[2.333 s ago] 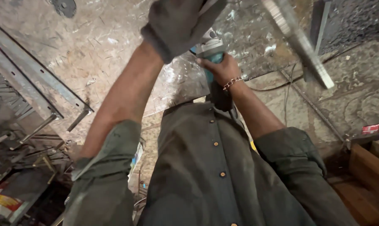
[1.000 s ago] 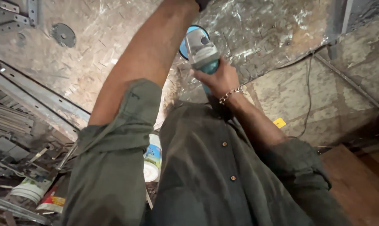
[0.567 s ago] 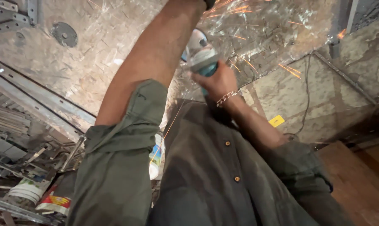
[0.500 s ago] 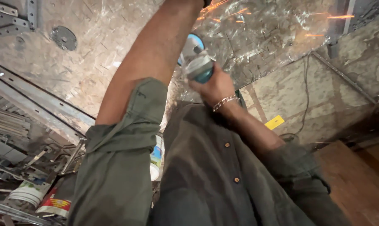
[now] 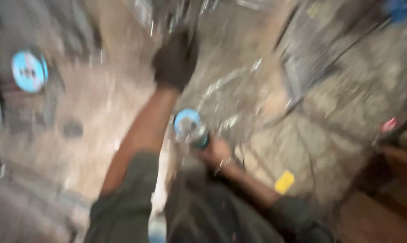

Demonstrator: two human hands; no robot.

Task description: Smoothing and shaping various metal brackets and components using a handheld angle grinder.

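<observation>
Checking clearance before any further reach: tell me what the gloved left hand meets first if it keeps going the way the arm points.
The picture is blurred, but the left hand seems to reach up-frame toward glinting metal pieces. Depth unclear.

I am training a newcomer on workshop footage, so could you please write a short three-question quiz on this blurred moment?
1. True or false: the left hand wears a dark glove.
2. What does the right hand grip? A) an angle grinder B) a paint brush C) a hammer
3. Fill in: the wrist behind the angle grinder carries a ______.

Key: 1 true. 2 A. 3 bracelet.
</observation>
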